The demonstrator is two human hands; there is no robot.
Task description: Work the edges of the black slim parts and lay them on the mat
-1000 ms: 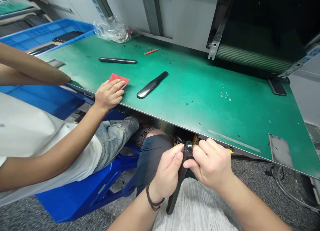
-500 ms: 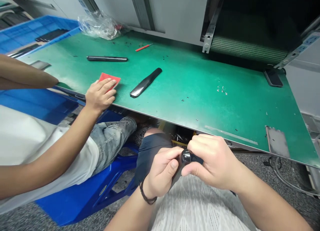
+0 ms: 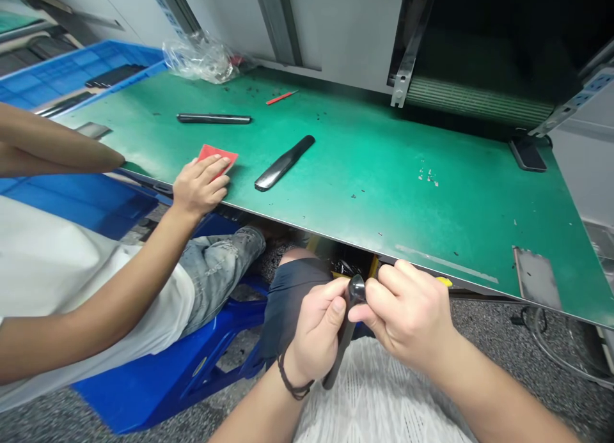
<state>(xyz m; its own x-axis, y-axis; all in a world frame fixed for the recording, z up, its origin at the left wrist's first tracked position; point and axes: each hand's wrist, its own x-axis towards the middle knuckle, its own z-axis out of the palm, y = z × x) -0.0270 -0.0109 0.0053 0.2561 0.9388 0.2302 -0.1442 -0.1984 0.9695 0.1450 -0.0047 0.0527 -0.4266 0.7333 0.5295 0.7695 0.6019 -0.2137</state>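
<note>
My left hand (image 3: 319,328) is wrapped round a long, slim black plastic piece (image 3: 341,357), held tilted over my lap with its glossy rounded end (image 3: 356,288) up. My right hand (image 3: 407,309) is closed in a fist against that end, thumb and fingers touching or very near it. A small yellow tip (image 3: 445,281) shows just behind my right knuckles. What the right fingers grip is hidden. A similar black piece (image 3: 284,163) lies on the green table (image 3: 374,155), and another dark bar (image 3: 213,119) lies farther back.
On the left, a co-worker's hand (image 3: 199,184) presses a red sheet (image 3: 218,158) on the table. A red-handled tool (image 3: 281,98), a plastic bag (image 3: 201,59), a phone (image 3: 527,152) and a grey plate (image 3: 536,278) lie about. Blue crate (image 3: 153,54) at far left.
My right hand has closed tighter and turned at the piece's top end. More of the piece's lower length now shows below my left hand. A yellow tip has appeared behind my right hand.
</note>
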